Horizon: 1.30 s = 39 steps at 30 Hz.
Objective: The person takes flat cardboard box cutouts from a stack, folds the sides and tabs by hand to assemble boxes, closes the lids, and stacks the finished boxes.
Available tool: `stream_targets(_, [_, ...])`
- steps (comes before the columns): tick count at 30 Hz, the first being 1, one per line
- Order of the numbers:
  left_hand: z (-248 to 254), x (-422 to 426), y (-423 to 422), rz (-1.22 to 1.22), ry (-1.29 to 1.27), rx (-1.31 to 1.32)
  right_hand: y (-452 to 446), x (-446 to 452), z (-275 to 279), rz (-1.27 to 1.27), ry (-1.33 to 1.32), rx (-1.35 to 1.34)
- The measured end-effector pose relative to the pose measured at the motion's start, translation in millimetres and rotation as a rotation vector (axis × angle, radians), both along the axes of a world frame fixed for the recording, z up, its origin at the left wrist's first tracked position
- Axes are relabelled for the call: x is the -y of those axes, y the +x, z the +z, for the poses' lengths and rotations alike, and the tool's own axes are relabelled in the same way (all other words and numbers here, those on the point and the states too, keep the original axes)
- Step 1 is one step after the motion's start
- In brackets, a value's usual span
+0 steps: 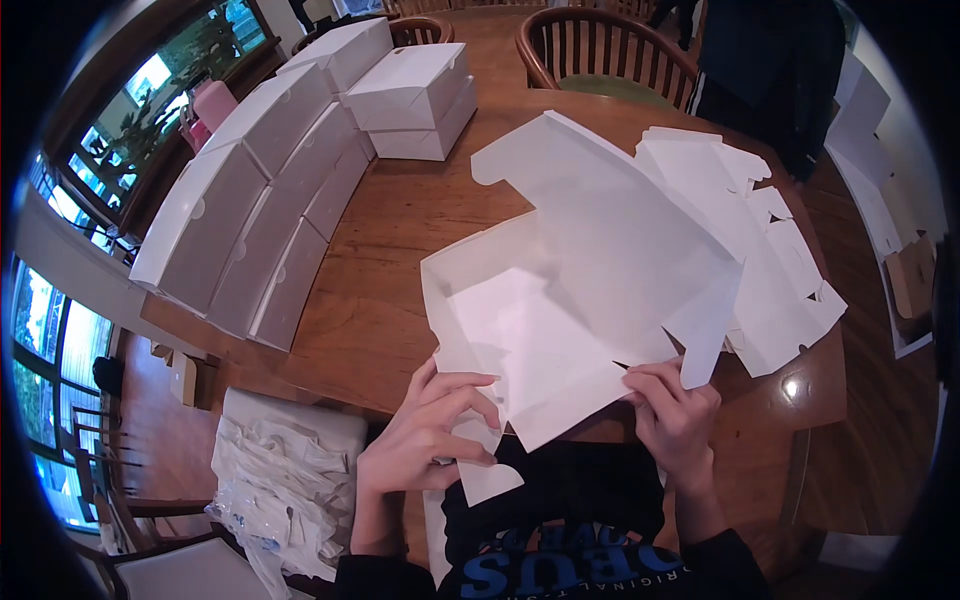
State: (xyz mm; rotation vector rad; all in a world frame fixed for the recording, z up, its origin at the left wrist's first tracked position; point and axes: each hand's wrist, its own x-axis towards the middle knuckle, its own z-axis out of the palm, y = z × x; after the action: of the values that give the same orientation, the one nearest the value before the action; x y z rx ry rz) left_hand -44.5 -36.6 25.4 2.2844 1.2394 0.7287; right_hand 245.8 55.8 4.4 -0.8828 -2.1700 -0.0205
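Note:
A partly folded white cardboard box point(510, 310) lies at the table's near edge, its large lid panel raised and leaning to the right. My left hand point(430, 425) is at the box's near left corner, fingers bent around a side flap with a rounded tab hanging below. My right hand point(672, 400) pinches the near right corner of the box, beside a narrow flap of the lid. Flat unfolded white cardboard blanks point(775, 290) lie to the right, partly under the raised lid.
Closed white boxes point(240, 220) stand stacked along the table's left side and back. Wooden chairs point(605, 50) stand behind the wooden table point(380, 270). A person in dark clothes point(765, 80) stands at the back right. White bags point(290, 480) lie at the lower left.

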Motion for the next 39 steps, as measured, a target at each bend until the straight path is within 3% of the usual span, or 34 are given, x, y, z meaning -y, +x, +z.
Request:
stream_targets(12, [-4.8,-4.8,31.5,0.136,0.233,-0.041,-12.5,7.6,-4.2,-0.089,-0.045,-0.261])
stream_targets(19, [-6.5,-9.6,37.8,0.279,0.221,0.038,-8.9,4.8,2.3,-0.022,0.004,-0.235])
stream_targets(24, [-9.3,-17.0,29.3,0.262,0.249,0.145,5.8,2.5,3.2,0.254,0.124,-0.103])
stream_targets(31, [-6.6,-22.7,25.3,0.192,0.205,0.303,36.6,9.2,1.5,0.370,0.049,0.001])
stream_targets(39, [4.1,-31.0,40.1,0.408,0.140,0.219,44.7,8.6,-6.5,0.392,0.127,0.019])
